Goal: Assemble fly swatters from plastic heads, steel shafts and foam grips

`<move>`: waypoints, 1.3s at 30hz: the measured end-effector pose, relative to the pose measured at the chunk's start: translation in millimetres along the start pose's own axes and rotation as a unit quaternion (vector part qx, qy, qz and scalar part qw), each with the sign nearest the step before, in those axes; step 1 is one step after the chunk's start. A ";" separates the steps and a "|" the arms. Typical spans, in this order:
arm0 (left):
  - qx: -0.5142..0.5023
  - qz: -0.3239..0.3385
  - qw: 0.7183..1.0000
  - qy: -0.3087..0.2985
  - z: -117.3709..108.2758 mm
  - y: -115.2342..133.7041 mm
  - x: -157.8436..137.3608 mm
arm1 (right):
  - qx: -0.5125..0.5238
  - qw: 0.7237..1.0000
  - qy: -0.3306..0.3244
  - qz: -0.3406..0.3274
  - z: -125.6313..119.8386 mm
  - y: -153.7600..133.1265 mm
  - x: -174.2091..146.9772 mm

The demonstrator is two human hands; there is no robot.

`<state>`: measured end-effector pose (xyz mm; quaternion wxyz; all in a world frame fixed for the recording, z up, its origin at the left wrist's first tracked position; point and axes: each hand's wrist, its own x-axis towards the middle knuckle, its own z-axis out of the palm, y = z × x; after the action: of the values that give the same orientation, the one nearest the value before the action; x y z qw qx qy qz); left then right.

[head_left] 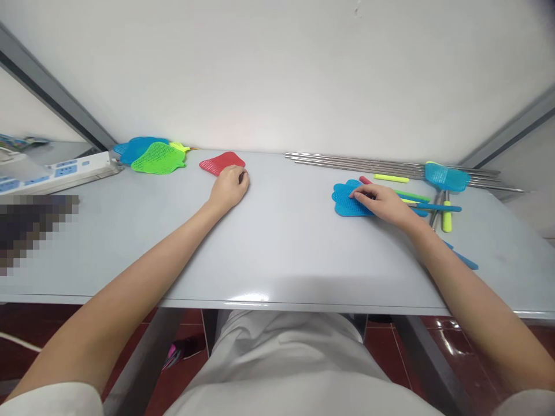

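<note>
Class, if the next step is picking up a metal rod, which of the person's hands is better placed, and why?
Probably the right hand: it is at the scalloped blue fly swatter head, just in front of the metal rods. The left hand is farther away, at the red fly swatter head.

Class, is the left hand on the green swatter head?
No, the left hand is at the red swatter head instead.

We see a smooth, glossy tabletop (277,242), shining at its near edge. At far right, the thin rods (347,163) look like polished metal. The green mesh (158,159), far left, the red mesh (219,163) and the right-hand blue mesh (347,199) look like perforated plastic. Near us, the shirt (286,364) is matt, creased cloth; the floor tiles (394,352) shine.
</note>
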<state>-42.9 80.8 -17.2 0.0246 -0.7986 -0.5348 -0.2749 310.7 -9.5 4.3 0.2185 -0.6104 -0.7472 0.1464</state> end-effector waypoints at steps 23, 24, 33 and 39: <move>-0.048 0.036 0.994 0.093 -1.0 3.0 -2.2 | -0.005 1.000 0.002 -0.019 -0.1 4.5 -0.1; -0.049 0.037 0.994 0.093 -1.0 2.9 -2.2 | -0.006 1.000 0.002 -0.019 -0.1 4.7 0.0; -0.067 0.048 0.989 0.122 0.9 1.9 -1.3 | -0.009 1.000 -0.009 -0.009 -0.9 1.2 -0.7; -0.085 0.059 0.986 0.134 1.4 1.3 -1.1 | -0.009 1.000 -0.002 -0.009 -0.2 2.5 -0.1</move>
<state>-41.5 79.8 -18.6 0.0444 -0.7837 -0.4534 -0.4223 313.0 -9.1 3.3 0.2126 -0.6051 -0.7545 0.1389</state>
